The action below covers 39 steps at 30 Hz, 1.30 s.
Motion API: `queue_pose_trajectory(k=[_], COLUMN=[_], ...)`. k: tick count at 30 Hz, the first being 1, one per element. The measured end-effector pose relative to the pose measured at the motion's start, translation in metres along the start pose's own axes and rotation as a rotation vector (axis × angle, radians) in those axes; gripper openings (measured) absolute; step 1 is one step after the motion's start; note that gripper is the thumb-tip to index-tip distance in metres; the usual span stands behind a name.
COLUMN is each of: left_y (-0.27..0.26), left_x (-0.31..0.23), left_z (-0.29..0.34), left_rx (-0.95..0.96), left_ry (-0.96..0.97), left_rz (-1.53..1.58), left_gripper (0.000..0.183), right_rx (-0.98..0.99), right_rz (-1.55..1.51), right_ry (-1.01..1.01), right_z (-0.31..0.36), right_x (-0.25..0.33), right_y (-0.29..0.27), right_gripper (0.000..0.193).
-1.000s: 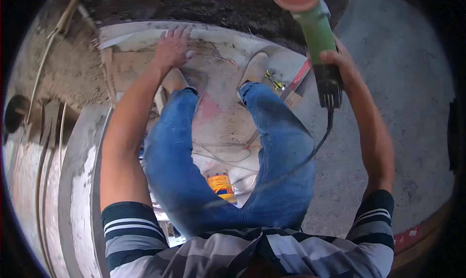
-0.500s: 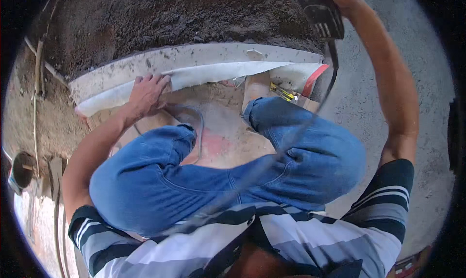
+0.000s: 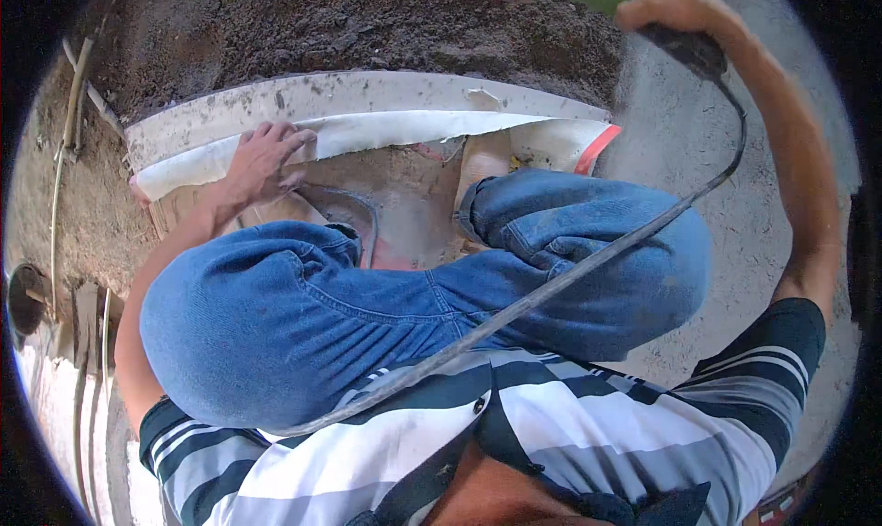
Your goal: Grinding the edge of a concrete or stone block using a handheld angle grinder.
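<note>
My left hand point(image 3: 268, 161) rests at the upper edge of a white sheet point(image 3: 386, 133), fingers spread and thumb apart. Behind that sheet runs a long pale strip point(image 3: 367, 94) with dark specks, bordering dark, rough, crumbly material point(image 3: 386, 30). Out at the top right, my right hand point(image 3: 675, 7) is wrapped round a corded power tool point(image 3: 684, 50) with a black rear end. Its front part looks green and is blurred, cut off by the upper rim, so the working end cannot be made out. From its rear a dark cord point(image 3: 551, 278) hangs across my right knee and lap.
Grey rough concrete floor point(image 3: 698, 223) lies to my right. The sheet has a red end point(image 3: 597, 149) by my right foot point(image 3: 482, 158). A thin grey cable point(image 3: 367, 218) curves between my legs. Sticks point(image 3: 78, 94) and a dark round container point(image 3: 26, 296) are at the far left.
My right hand has swung the power tool round, so its rear and cord now point right. The cord has shifted rightward over my knee. My left hand's fingers have spread a little.
</note>
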State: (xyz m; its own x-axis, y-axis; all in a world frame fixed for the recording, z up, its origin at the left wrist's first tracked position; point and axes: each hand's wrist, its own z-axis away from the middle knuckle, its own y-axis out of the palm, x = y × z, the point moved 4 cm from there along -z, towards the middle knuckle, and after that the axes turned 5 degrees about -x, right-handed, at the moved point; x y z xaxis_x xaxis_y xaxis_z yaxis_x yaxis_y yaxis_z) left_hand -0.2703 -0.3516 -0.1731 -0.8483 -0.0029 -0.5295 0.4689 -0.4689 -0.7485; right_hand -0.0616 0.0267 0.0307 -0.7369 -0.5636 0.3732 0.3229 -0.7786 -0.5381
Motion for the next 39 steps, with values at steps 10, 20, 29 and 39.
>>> queue_pose_trajectory(k=[10, 20, 29, 39], left_y=[0.004, 0.008, 0.011, 0.012], left_x=[-0.006, -0.009, -0.007, -0.004], left_z=[-0.012, -0.010, -0.013, -0.011], left_rx=[-0.053, -0.200, -0.275, -0.213], left_ry=[-0.051, -0.135, -0.188, -0.218], left_rz=[-0.018, 0.034, 0.066, 0.083], left_gripper=[0.051, 0.047, 0.040, 0.044], right_rx=[0.079, 0.194, 0.165, 0.216], right_rz=[0.292, 0.333, 0.366, 0.382], right_ry=[-0.006, 0.021, -0.089, -0.093], right_z=[-0.006, -0.020, -0.037, -0.049], right_x=[-0.106, -0.108, -0.105, -0.087], right_y=[0.062, 0.081, 0.089, 0.101], right_gripper=[0.088, 0.085, 0.091, 0.093])
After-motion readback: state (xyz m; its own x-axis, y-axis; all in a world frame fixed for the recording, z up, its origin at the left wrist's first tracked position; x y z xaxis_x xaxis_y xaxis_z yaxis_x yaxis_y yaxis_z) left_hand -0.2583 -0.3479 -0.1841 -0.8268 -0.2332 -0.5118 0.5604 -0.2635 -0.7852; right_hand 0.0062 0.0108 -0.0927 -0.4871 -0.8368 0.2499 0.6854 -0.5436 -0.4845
